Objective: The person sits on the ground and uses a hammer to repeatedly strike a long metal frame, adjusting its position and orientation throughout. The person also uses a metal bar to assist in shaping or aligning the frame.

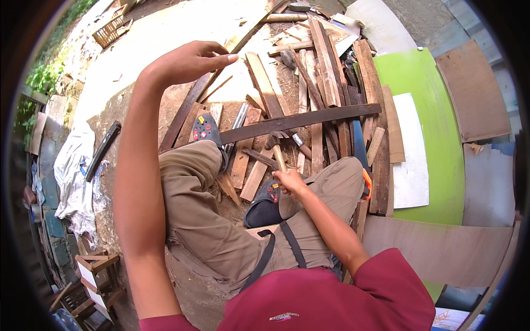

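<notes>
My right hand (pixel 289 180) is wrapped round the wooden handle of a claw hammer (pixel 280 158). The hammer's metal head lies close to the near edge of a long dark wooden plank (pixel 309 117), which stretches crosswise in front of me with its left end by my clog (pixel 206 129). My left hand (pixel 190 62) is raised at the upper left, bent at the wrist, its fingers loosely stretched and holding nothing. Just right of the hammer head is a tool with a wooden handle and metal ends (pixel 301 145). Several short wood pieces (pixel 255 179) lie under the plank.
Stacked wood strips (pixel 326 66) fill the far middle. On the right are a handsaw with an orange handle (pixel 367 183), a white sheet (pixel 411 154) and a green board (pixel 436 110). At the left lie white cloth (pixel 77 171) and a dark bar (pixel 103 150); a small wooden frame (pixel 96 273) stands nearer.
</notes>
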Demonstrator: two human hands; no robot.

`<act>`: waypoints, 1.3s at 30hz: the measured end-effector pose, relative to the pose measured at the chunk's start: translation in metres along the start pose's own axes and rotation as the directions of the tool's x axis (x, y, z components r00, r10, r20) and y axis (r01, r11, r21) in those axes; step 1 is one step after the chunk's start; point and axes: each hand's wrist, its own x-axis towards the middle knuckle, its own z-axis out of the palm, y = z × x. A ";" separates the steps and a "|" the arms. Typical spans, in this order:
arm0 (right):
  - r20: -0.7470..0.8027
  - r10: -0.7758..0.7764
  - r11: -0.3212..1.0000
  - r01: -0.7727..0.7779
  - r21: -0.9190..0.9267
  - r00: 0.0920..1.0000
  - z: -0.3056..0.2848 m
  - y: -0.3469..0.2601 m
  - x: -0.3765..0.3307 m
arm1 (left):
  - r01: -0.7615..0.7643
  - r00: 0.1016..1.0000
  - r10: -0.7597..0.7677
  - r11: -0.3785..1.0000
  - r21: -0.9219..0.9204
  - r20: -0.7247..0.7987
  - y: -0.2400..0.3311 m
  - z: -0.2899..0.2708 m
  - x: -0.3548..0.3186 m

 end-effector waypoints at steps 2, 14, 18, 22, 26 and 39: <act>0.075 0.026 0.985 -0.038 0.169 0.997 0.003 0.008 -0.028 | 0.050 0.998 -0.050 0.999 -0.001 0.027 -0.002 0.003 -0.002; 0.437 0.058 0.315 -0.432 0.845 0.898 -0.024 0.014 0.019 | 0.286 0.907 -0.374 0.884 0.369 0.193 -0.045 0.093 0.018; 0.417 0.033 0.297 -0.408 0.864 0.908 -0.028 0.011 0.017 | 0.331 0.931 -0.354 0.921 0.205 0.085 -0.099 0.179 0.036; 0.371 0.083 0.245 -0.379 0.892 0.925 -0.061 0.032 0.027 | 0.318 0.933 -0.343 0.928 0.193 0.112 -0.078 0.321 0.050; 0.420 0.123 0.272 -0.438 0.857 0.899 -0.039 0.021 0.005 | 0.396 0.889 -0.447 0.857 0.329 0.096 -0.118 0.372 0.025; 0.381 0.106 0.613 -0.362 0.703 0.919 -0.021 0.020 -0.051 | 0.196 0.976 -0.217 0.830 0.522 -0.022 -0.205 0.410 0.081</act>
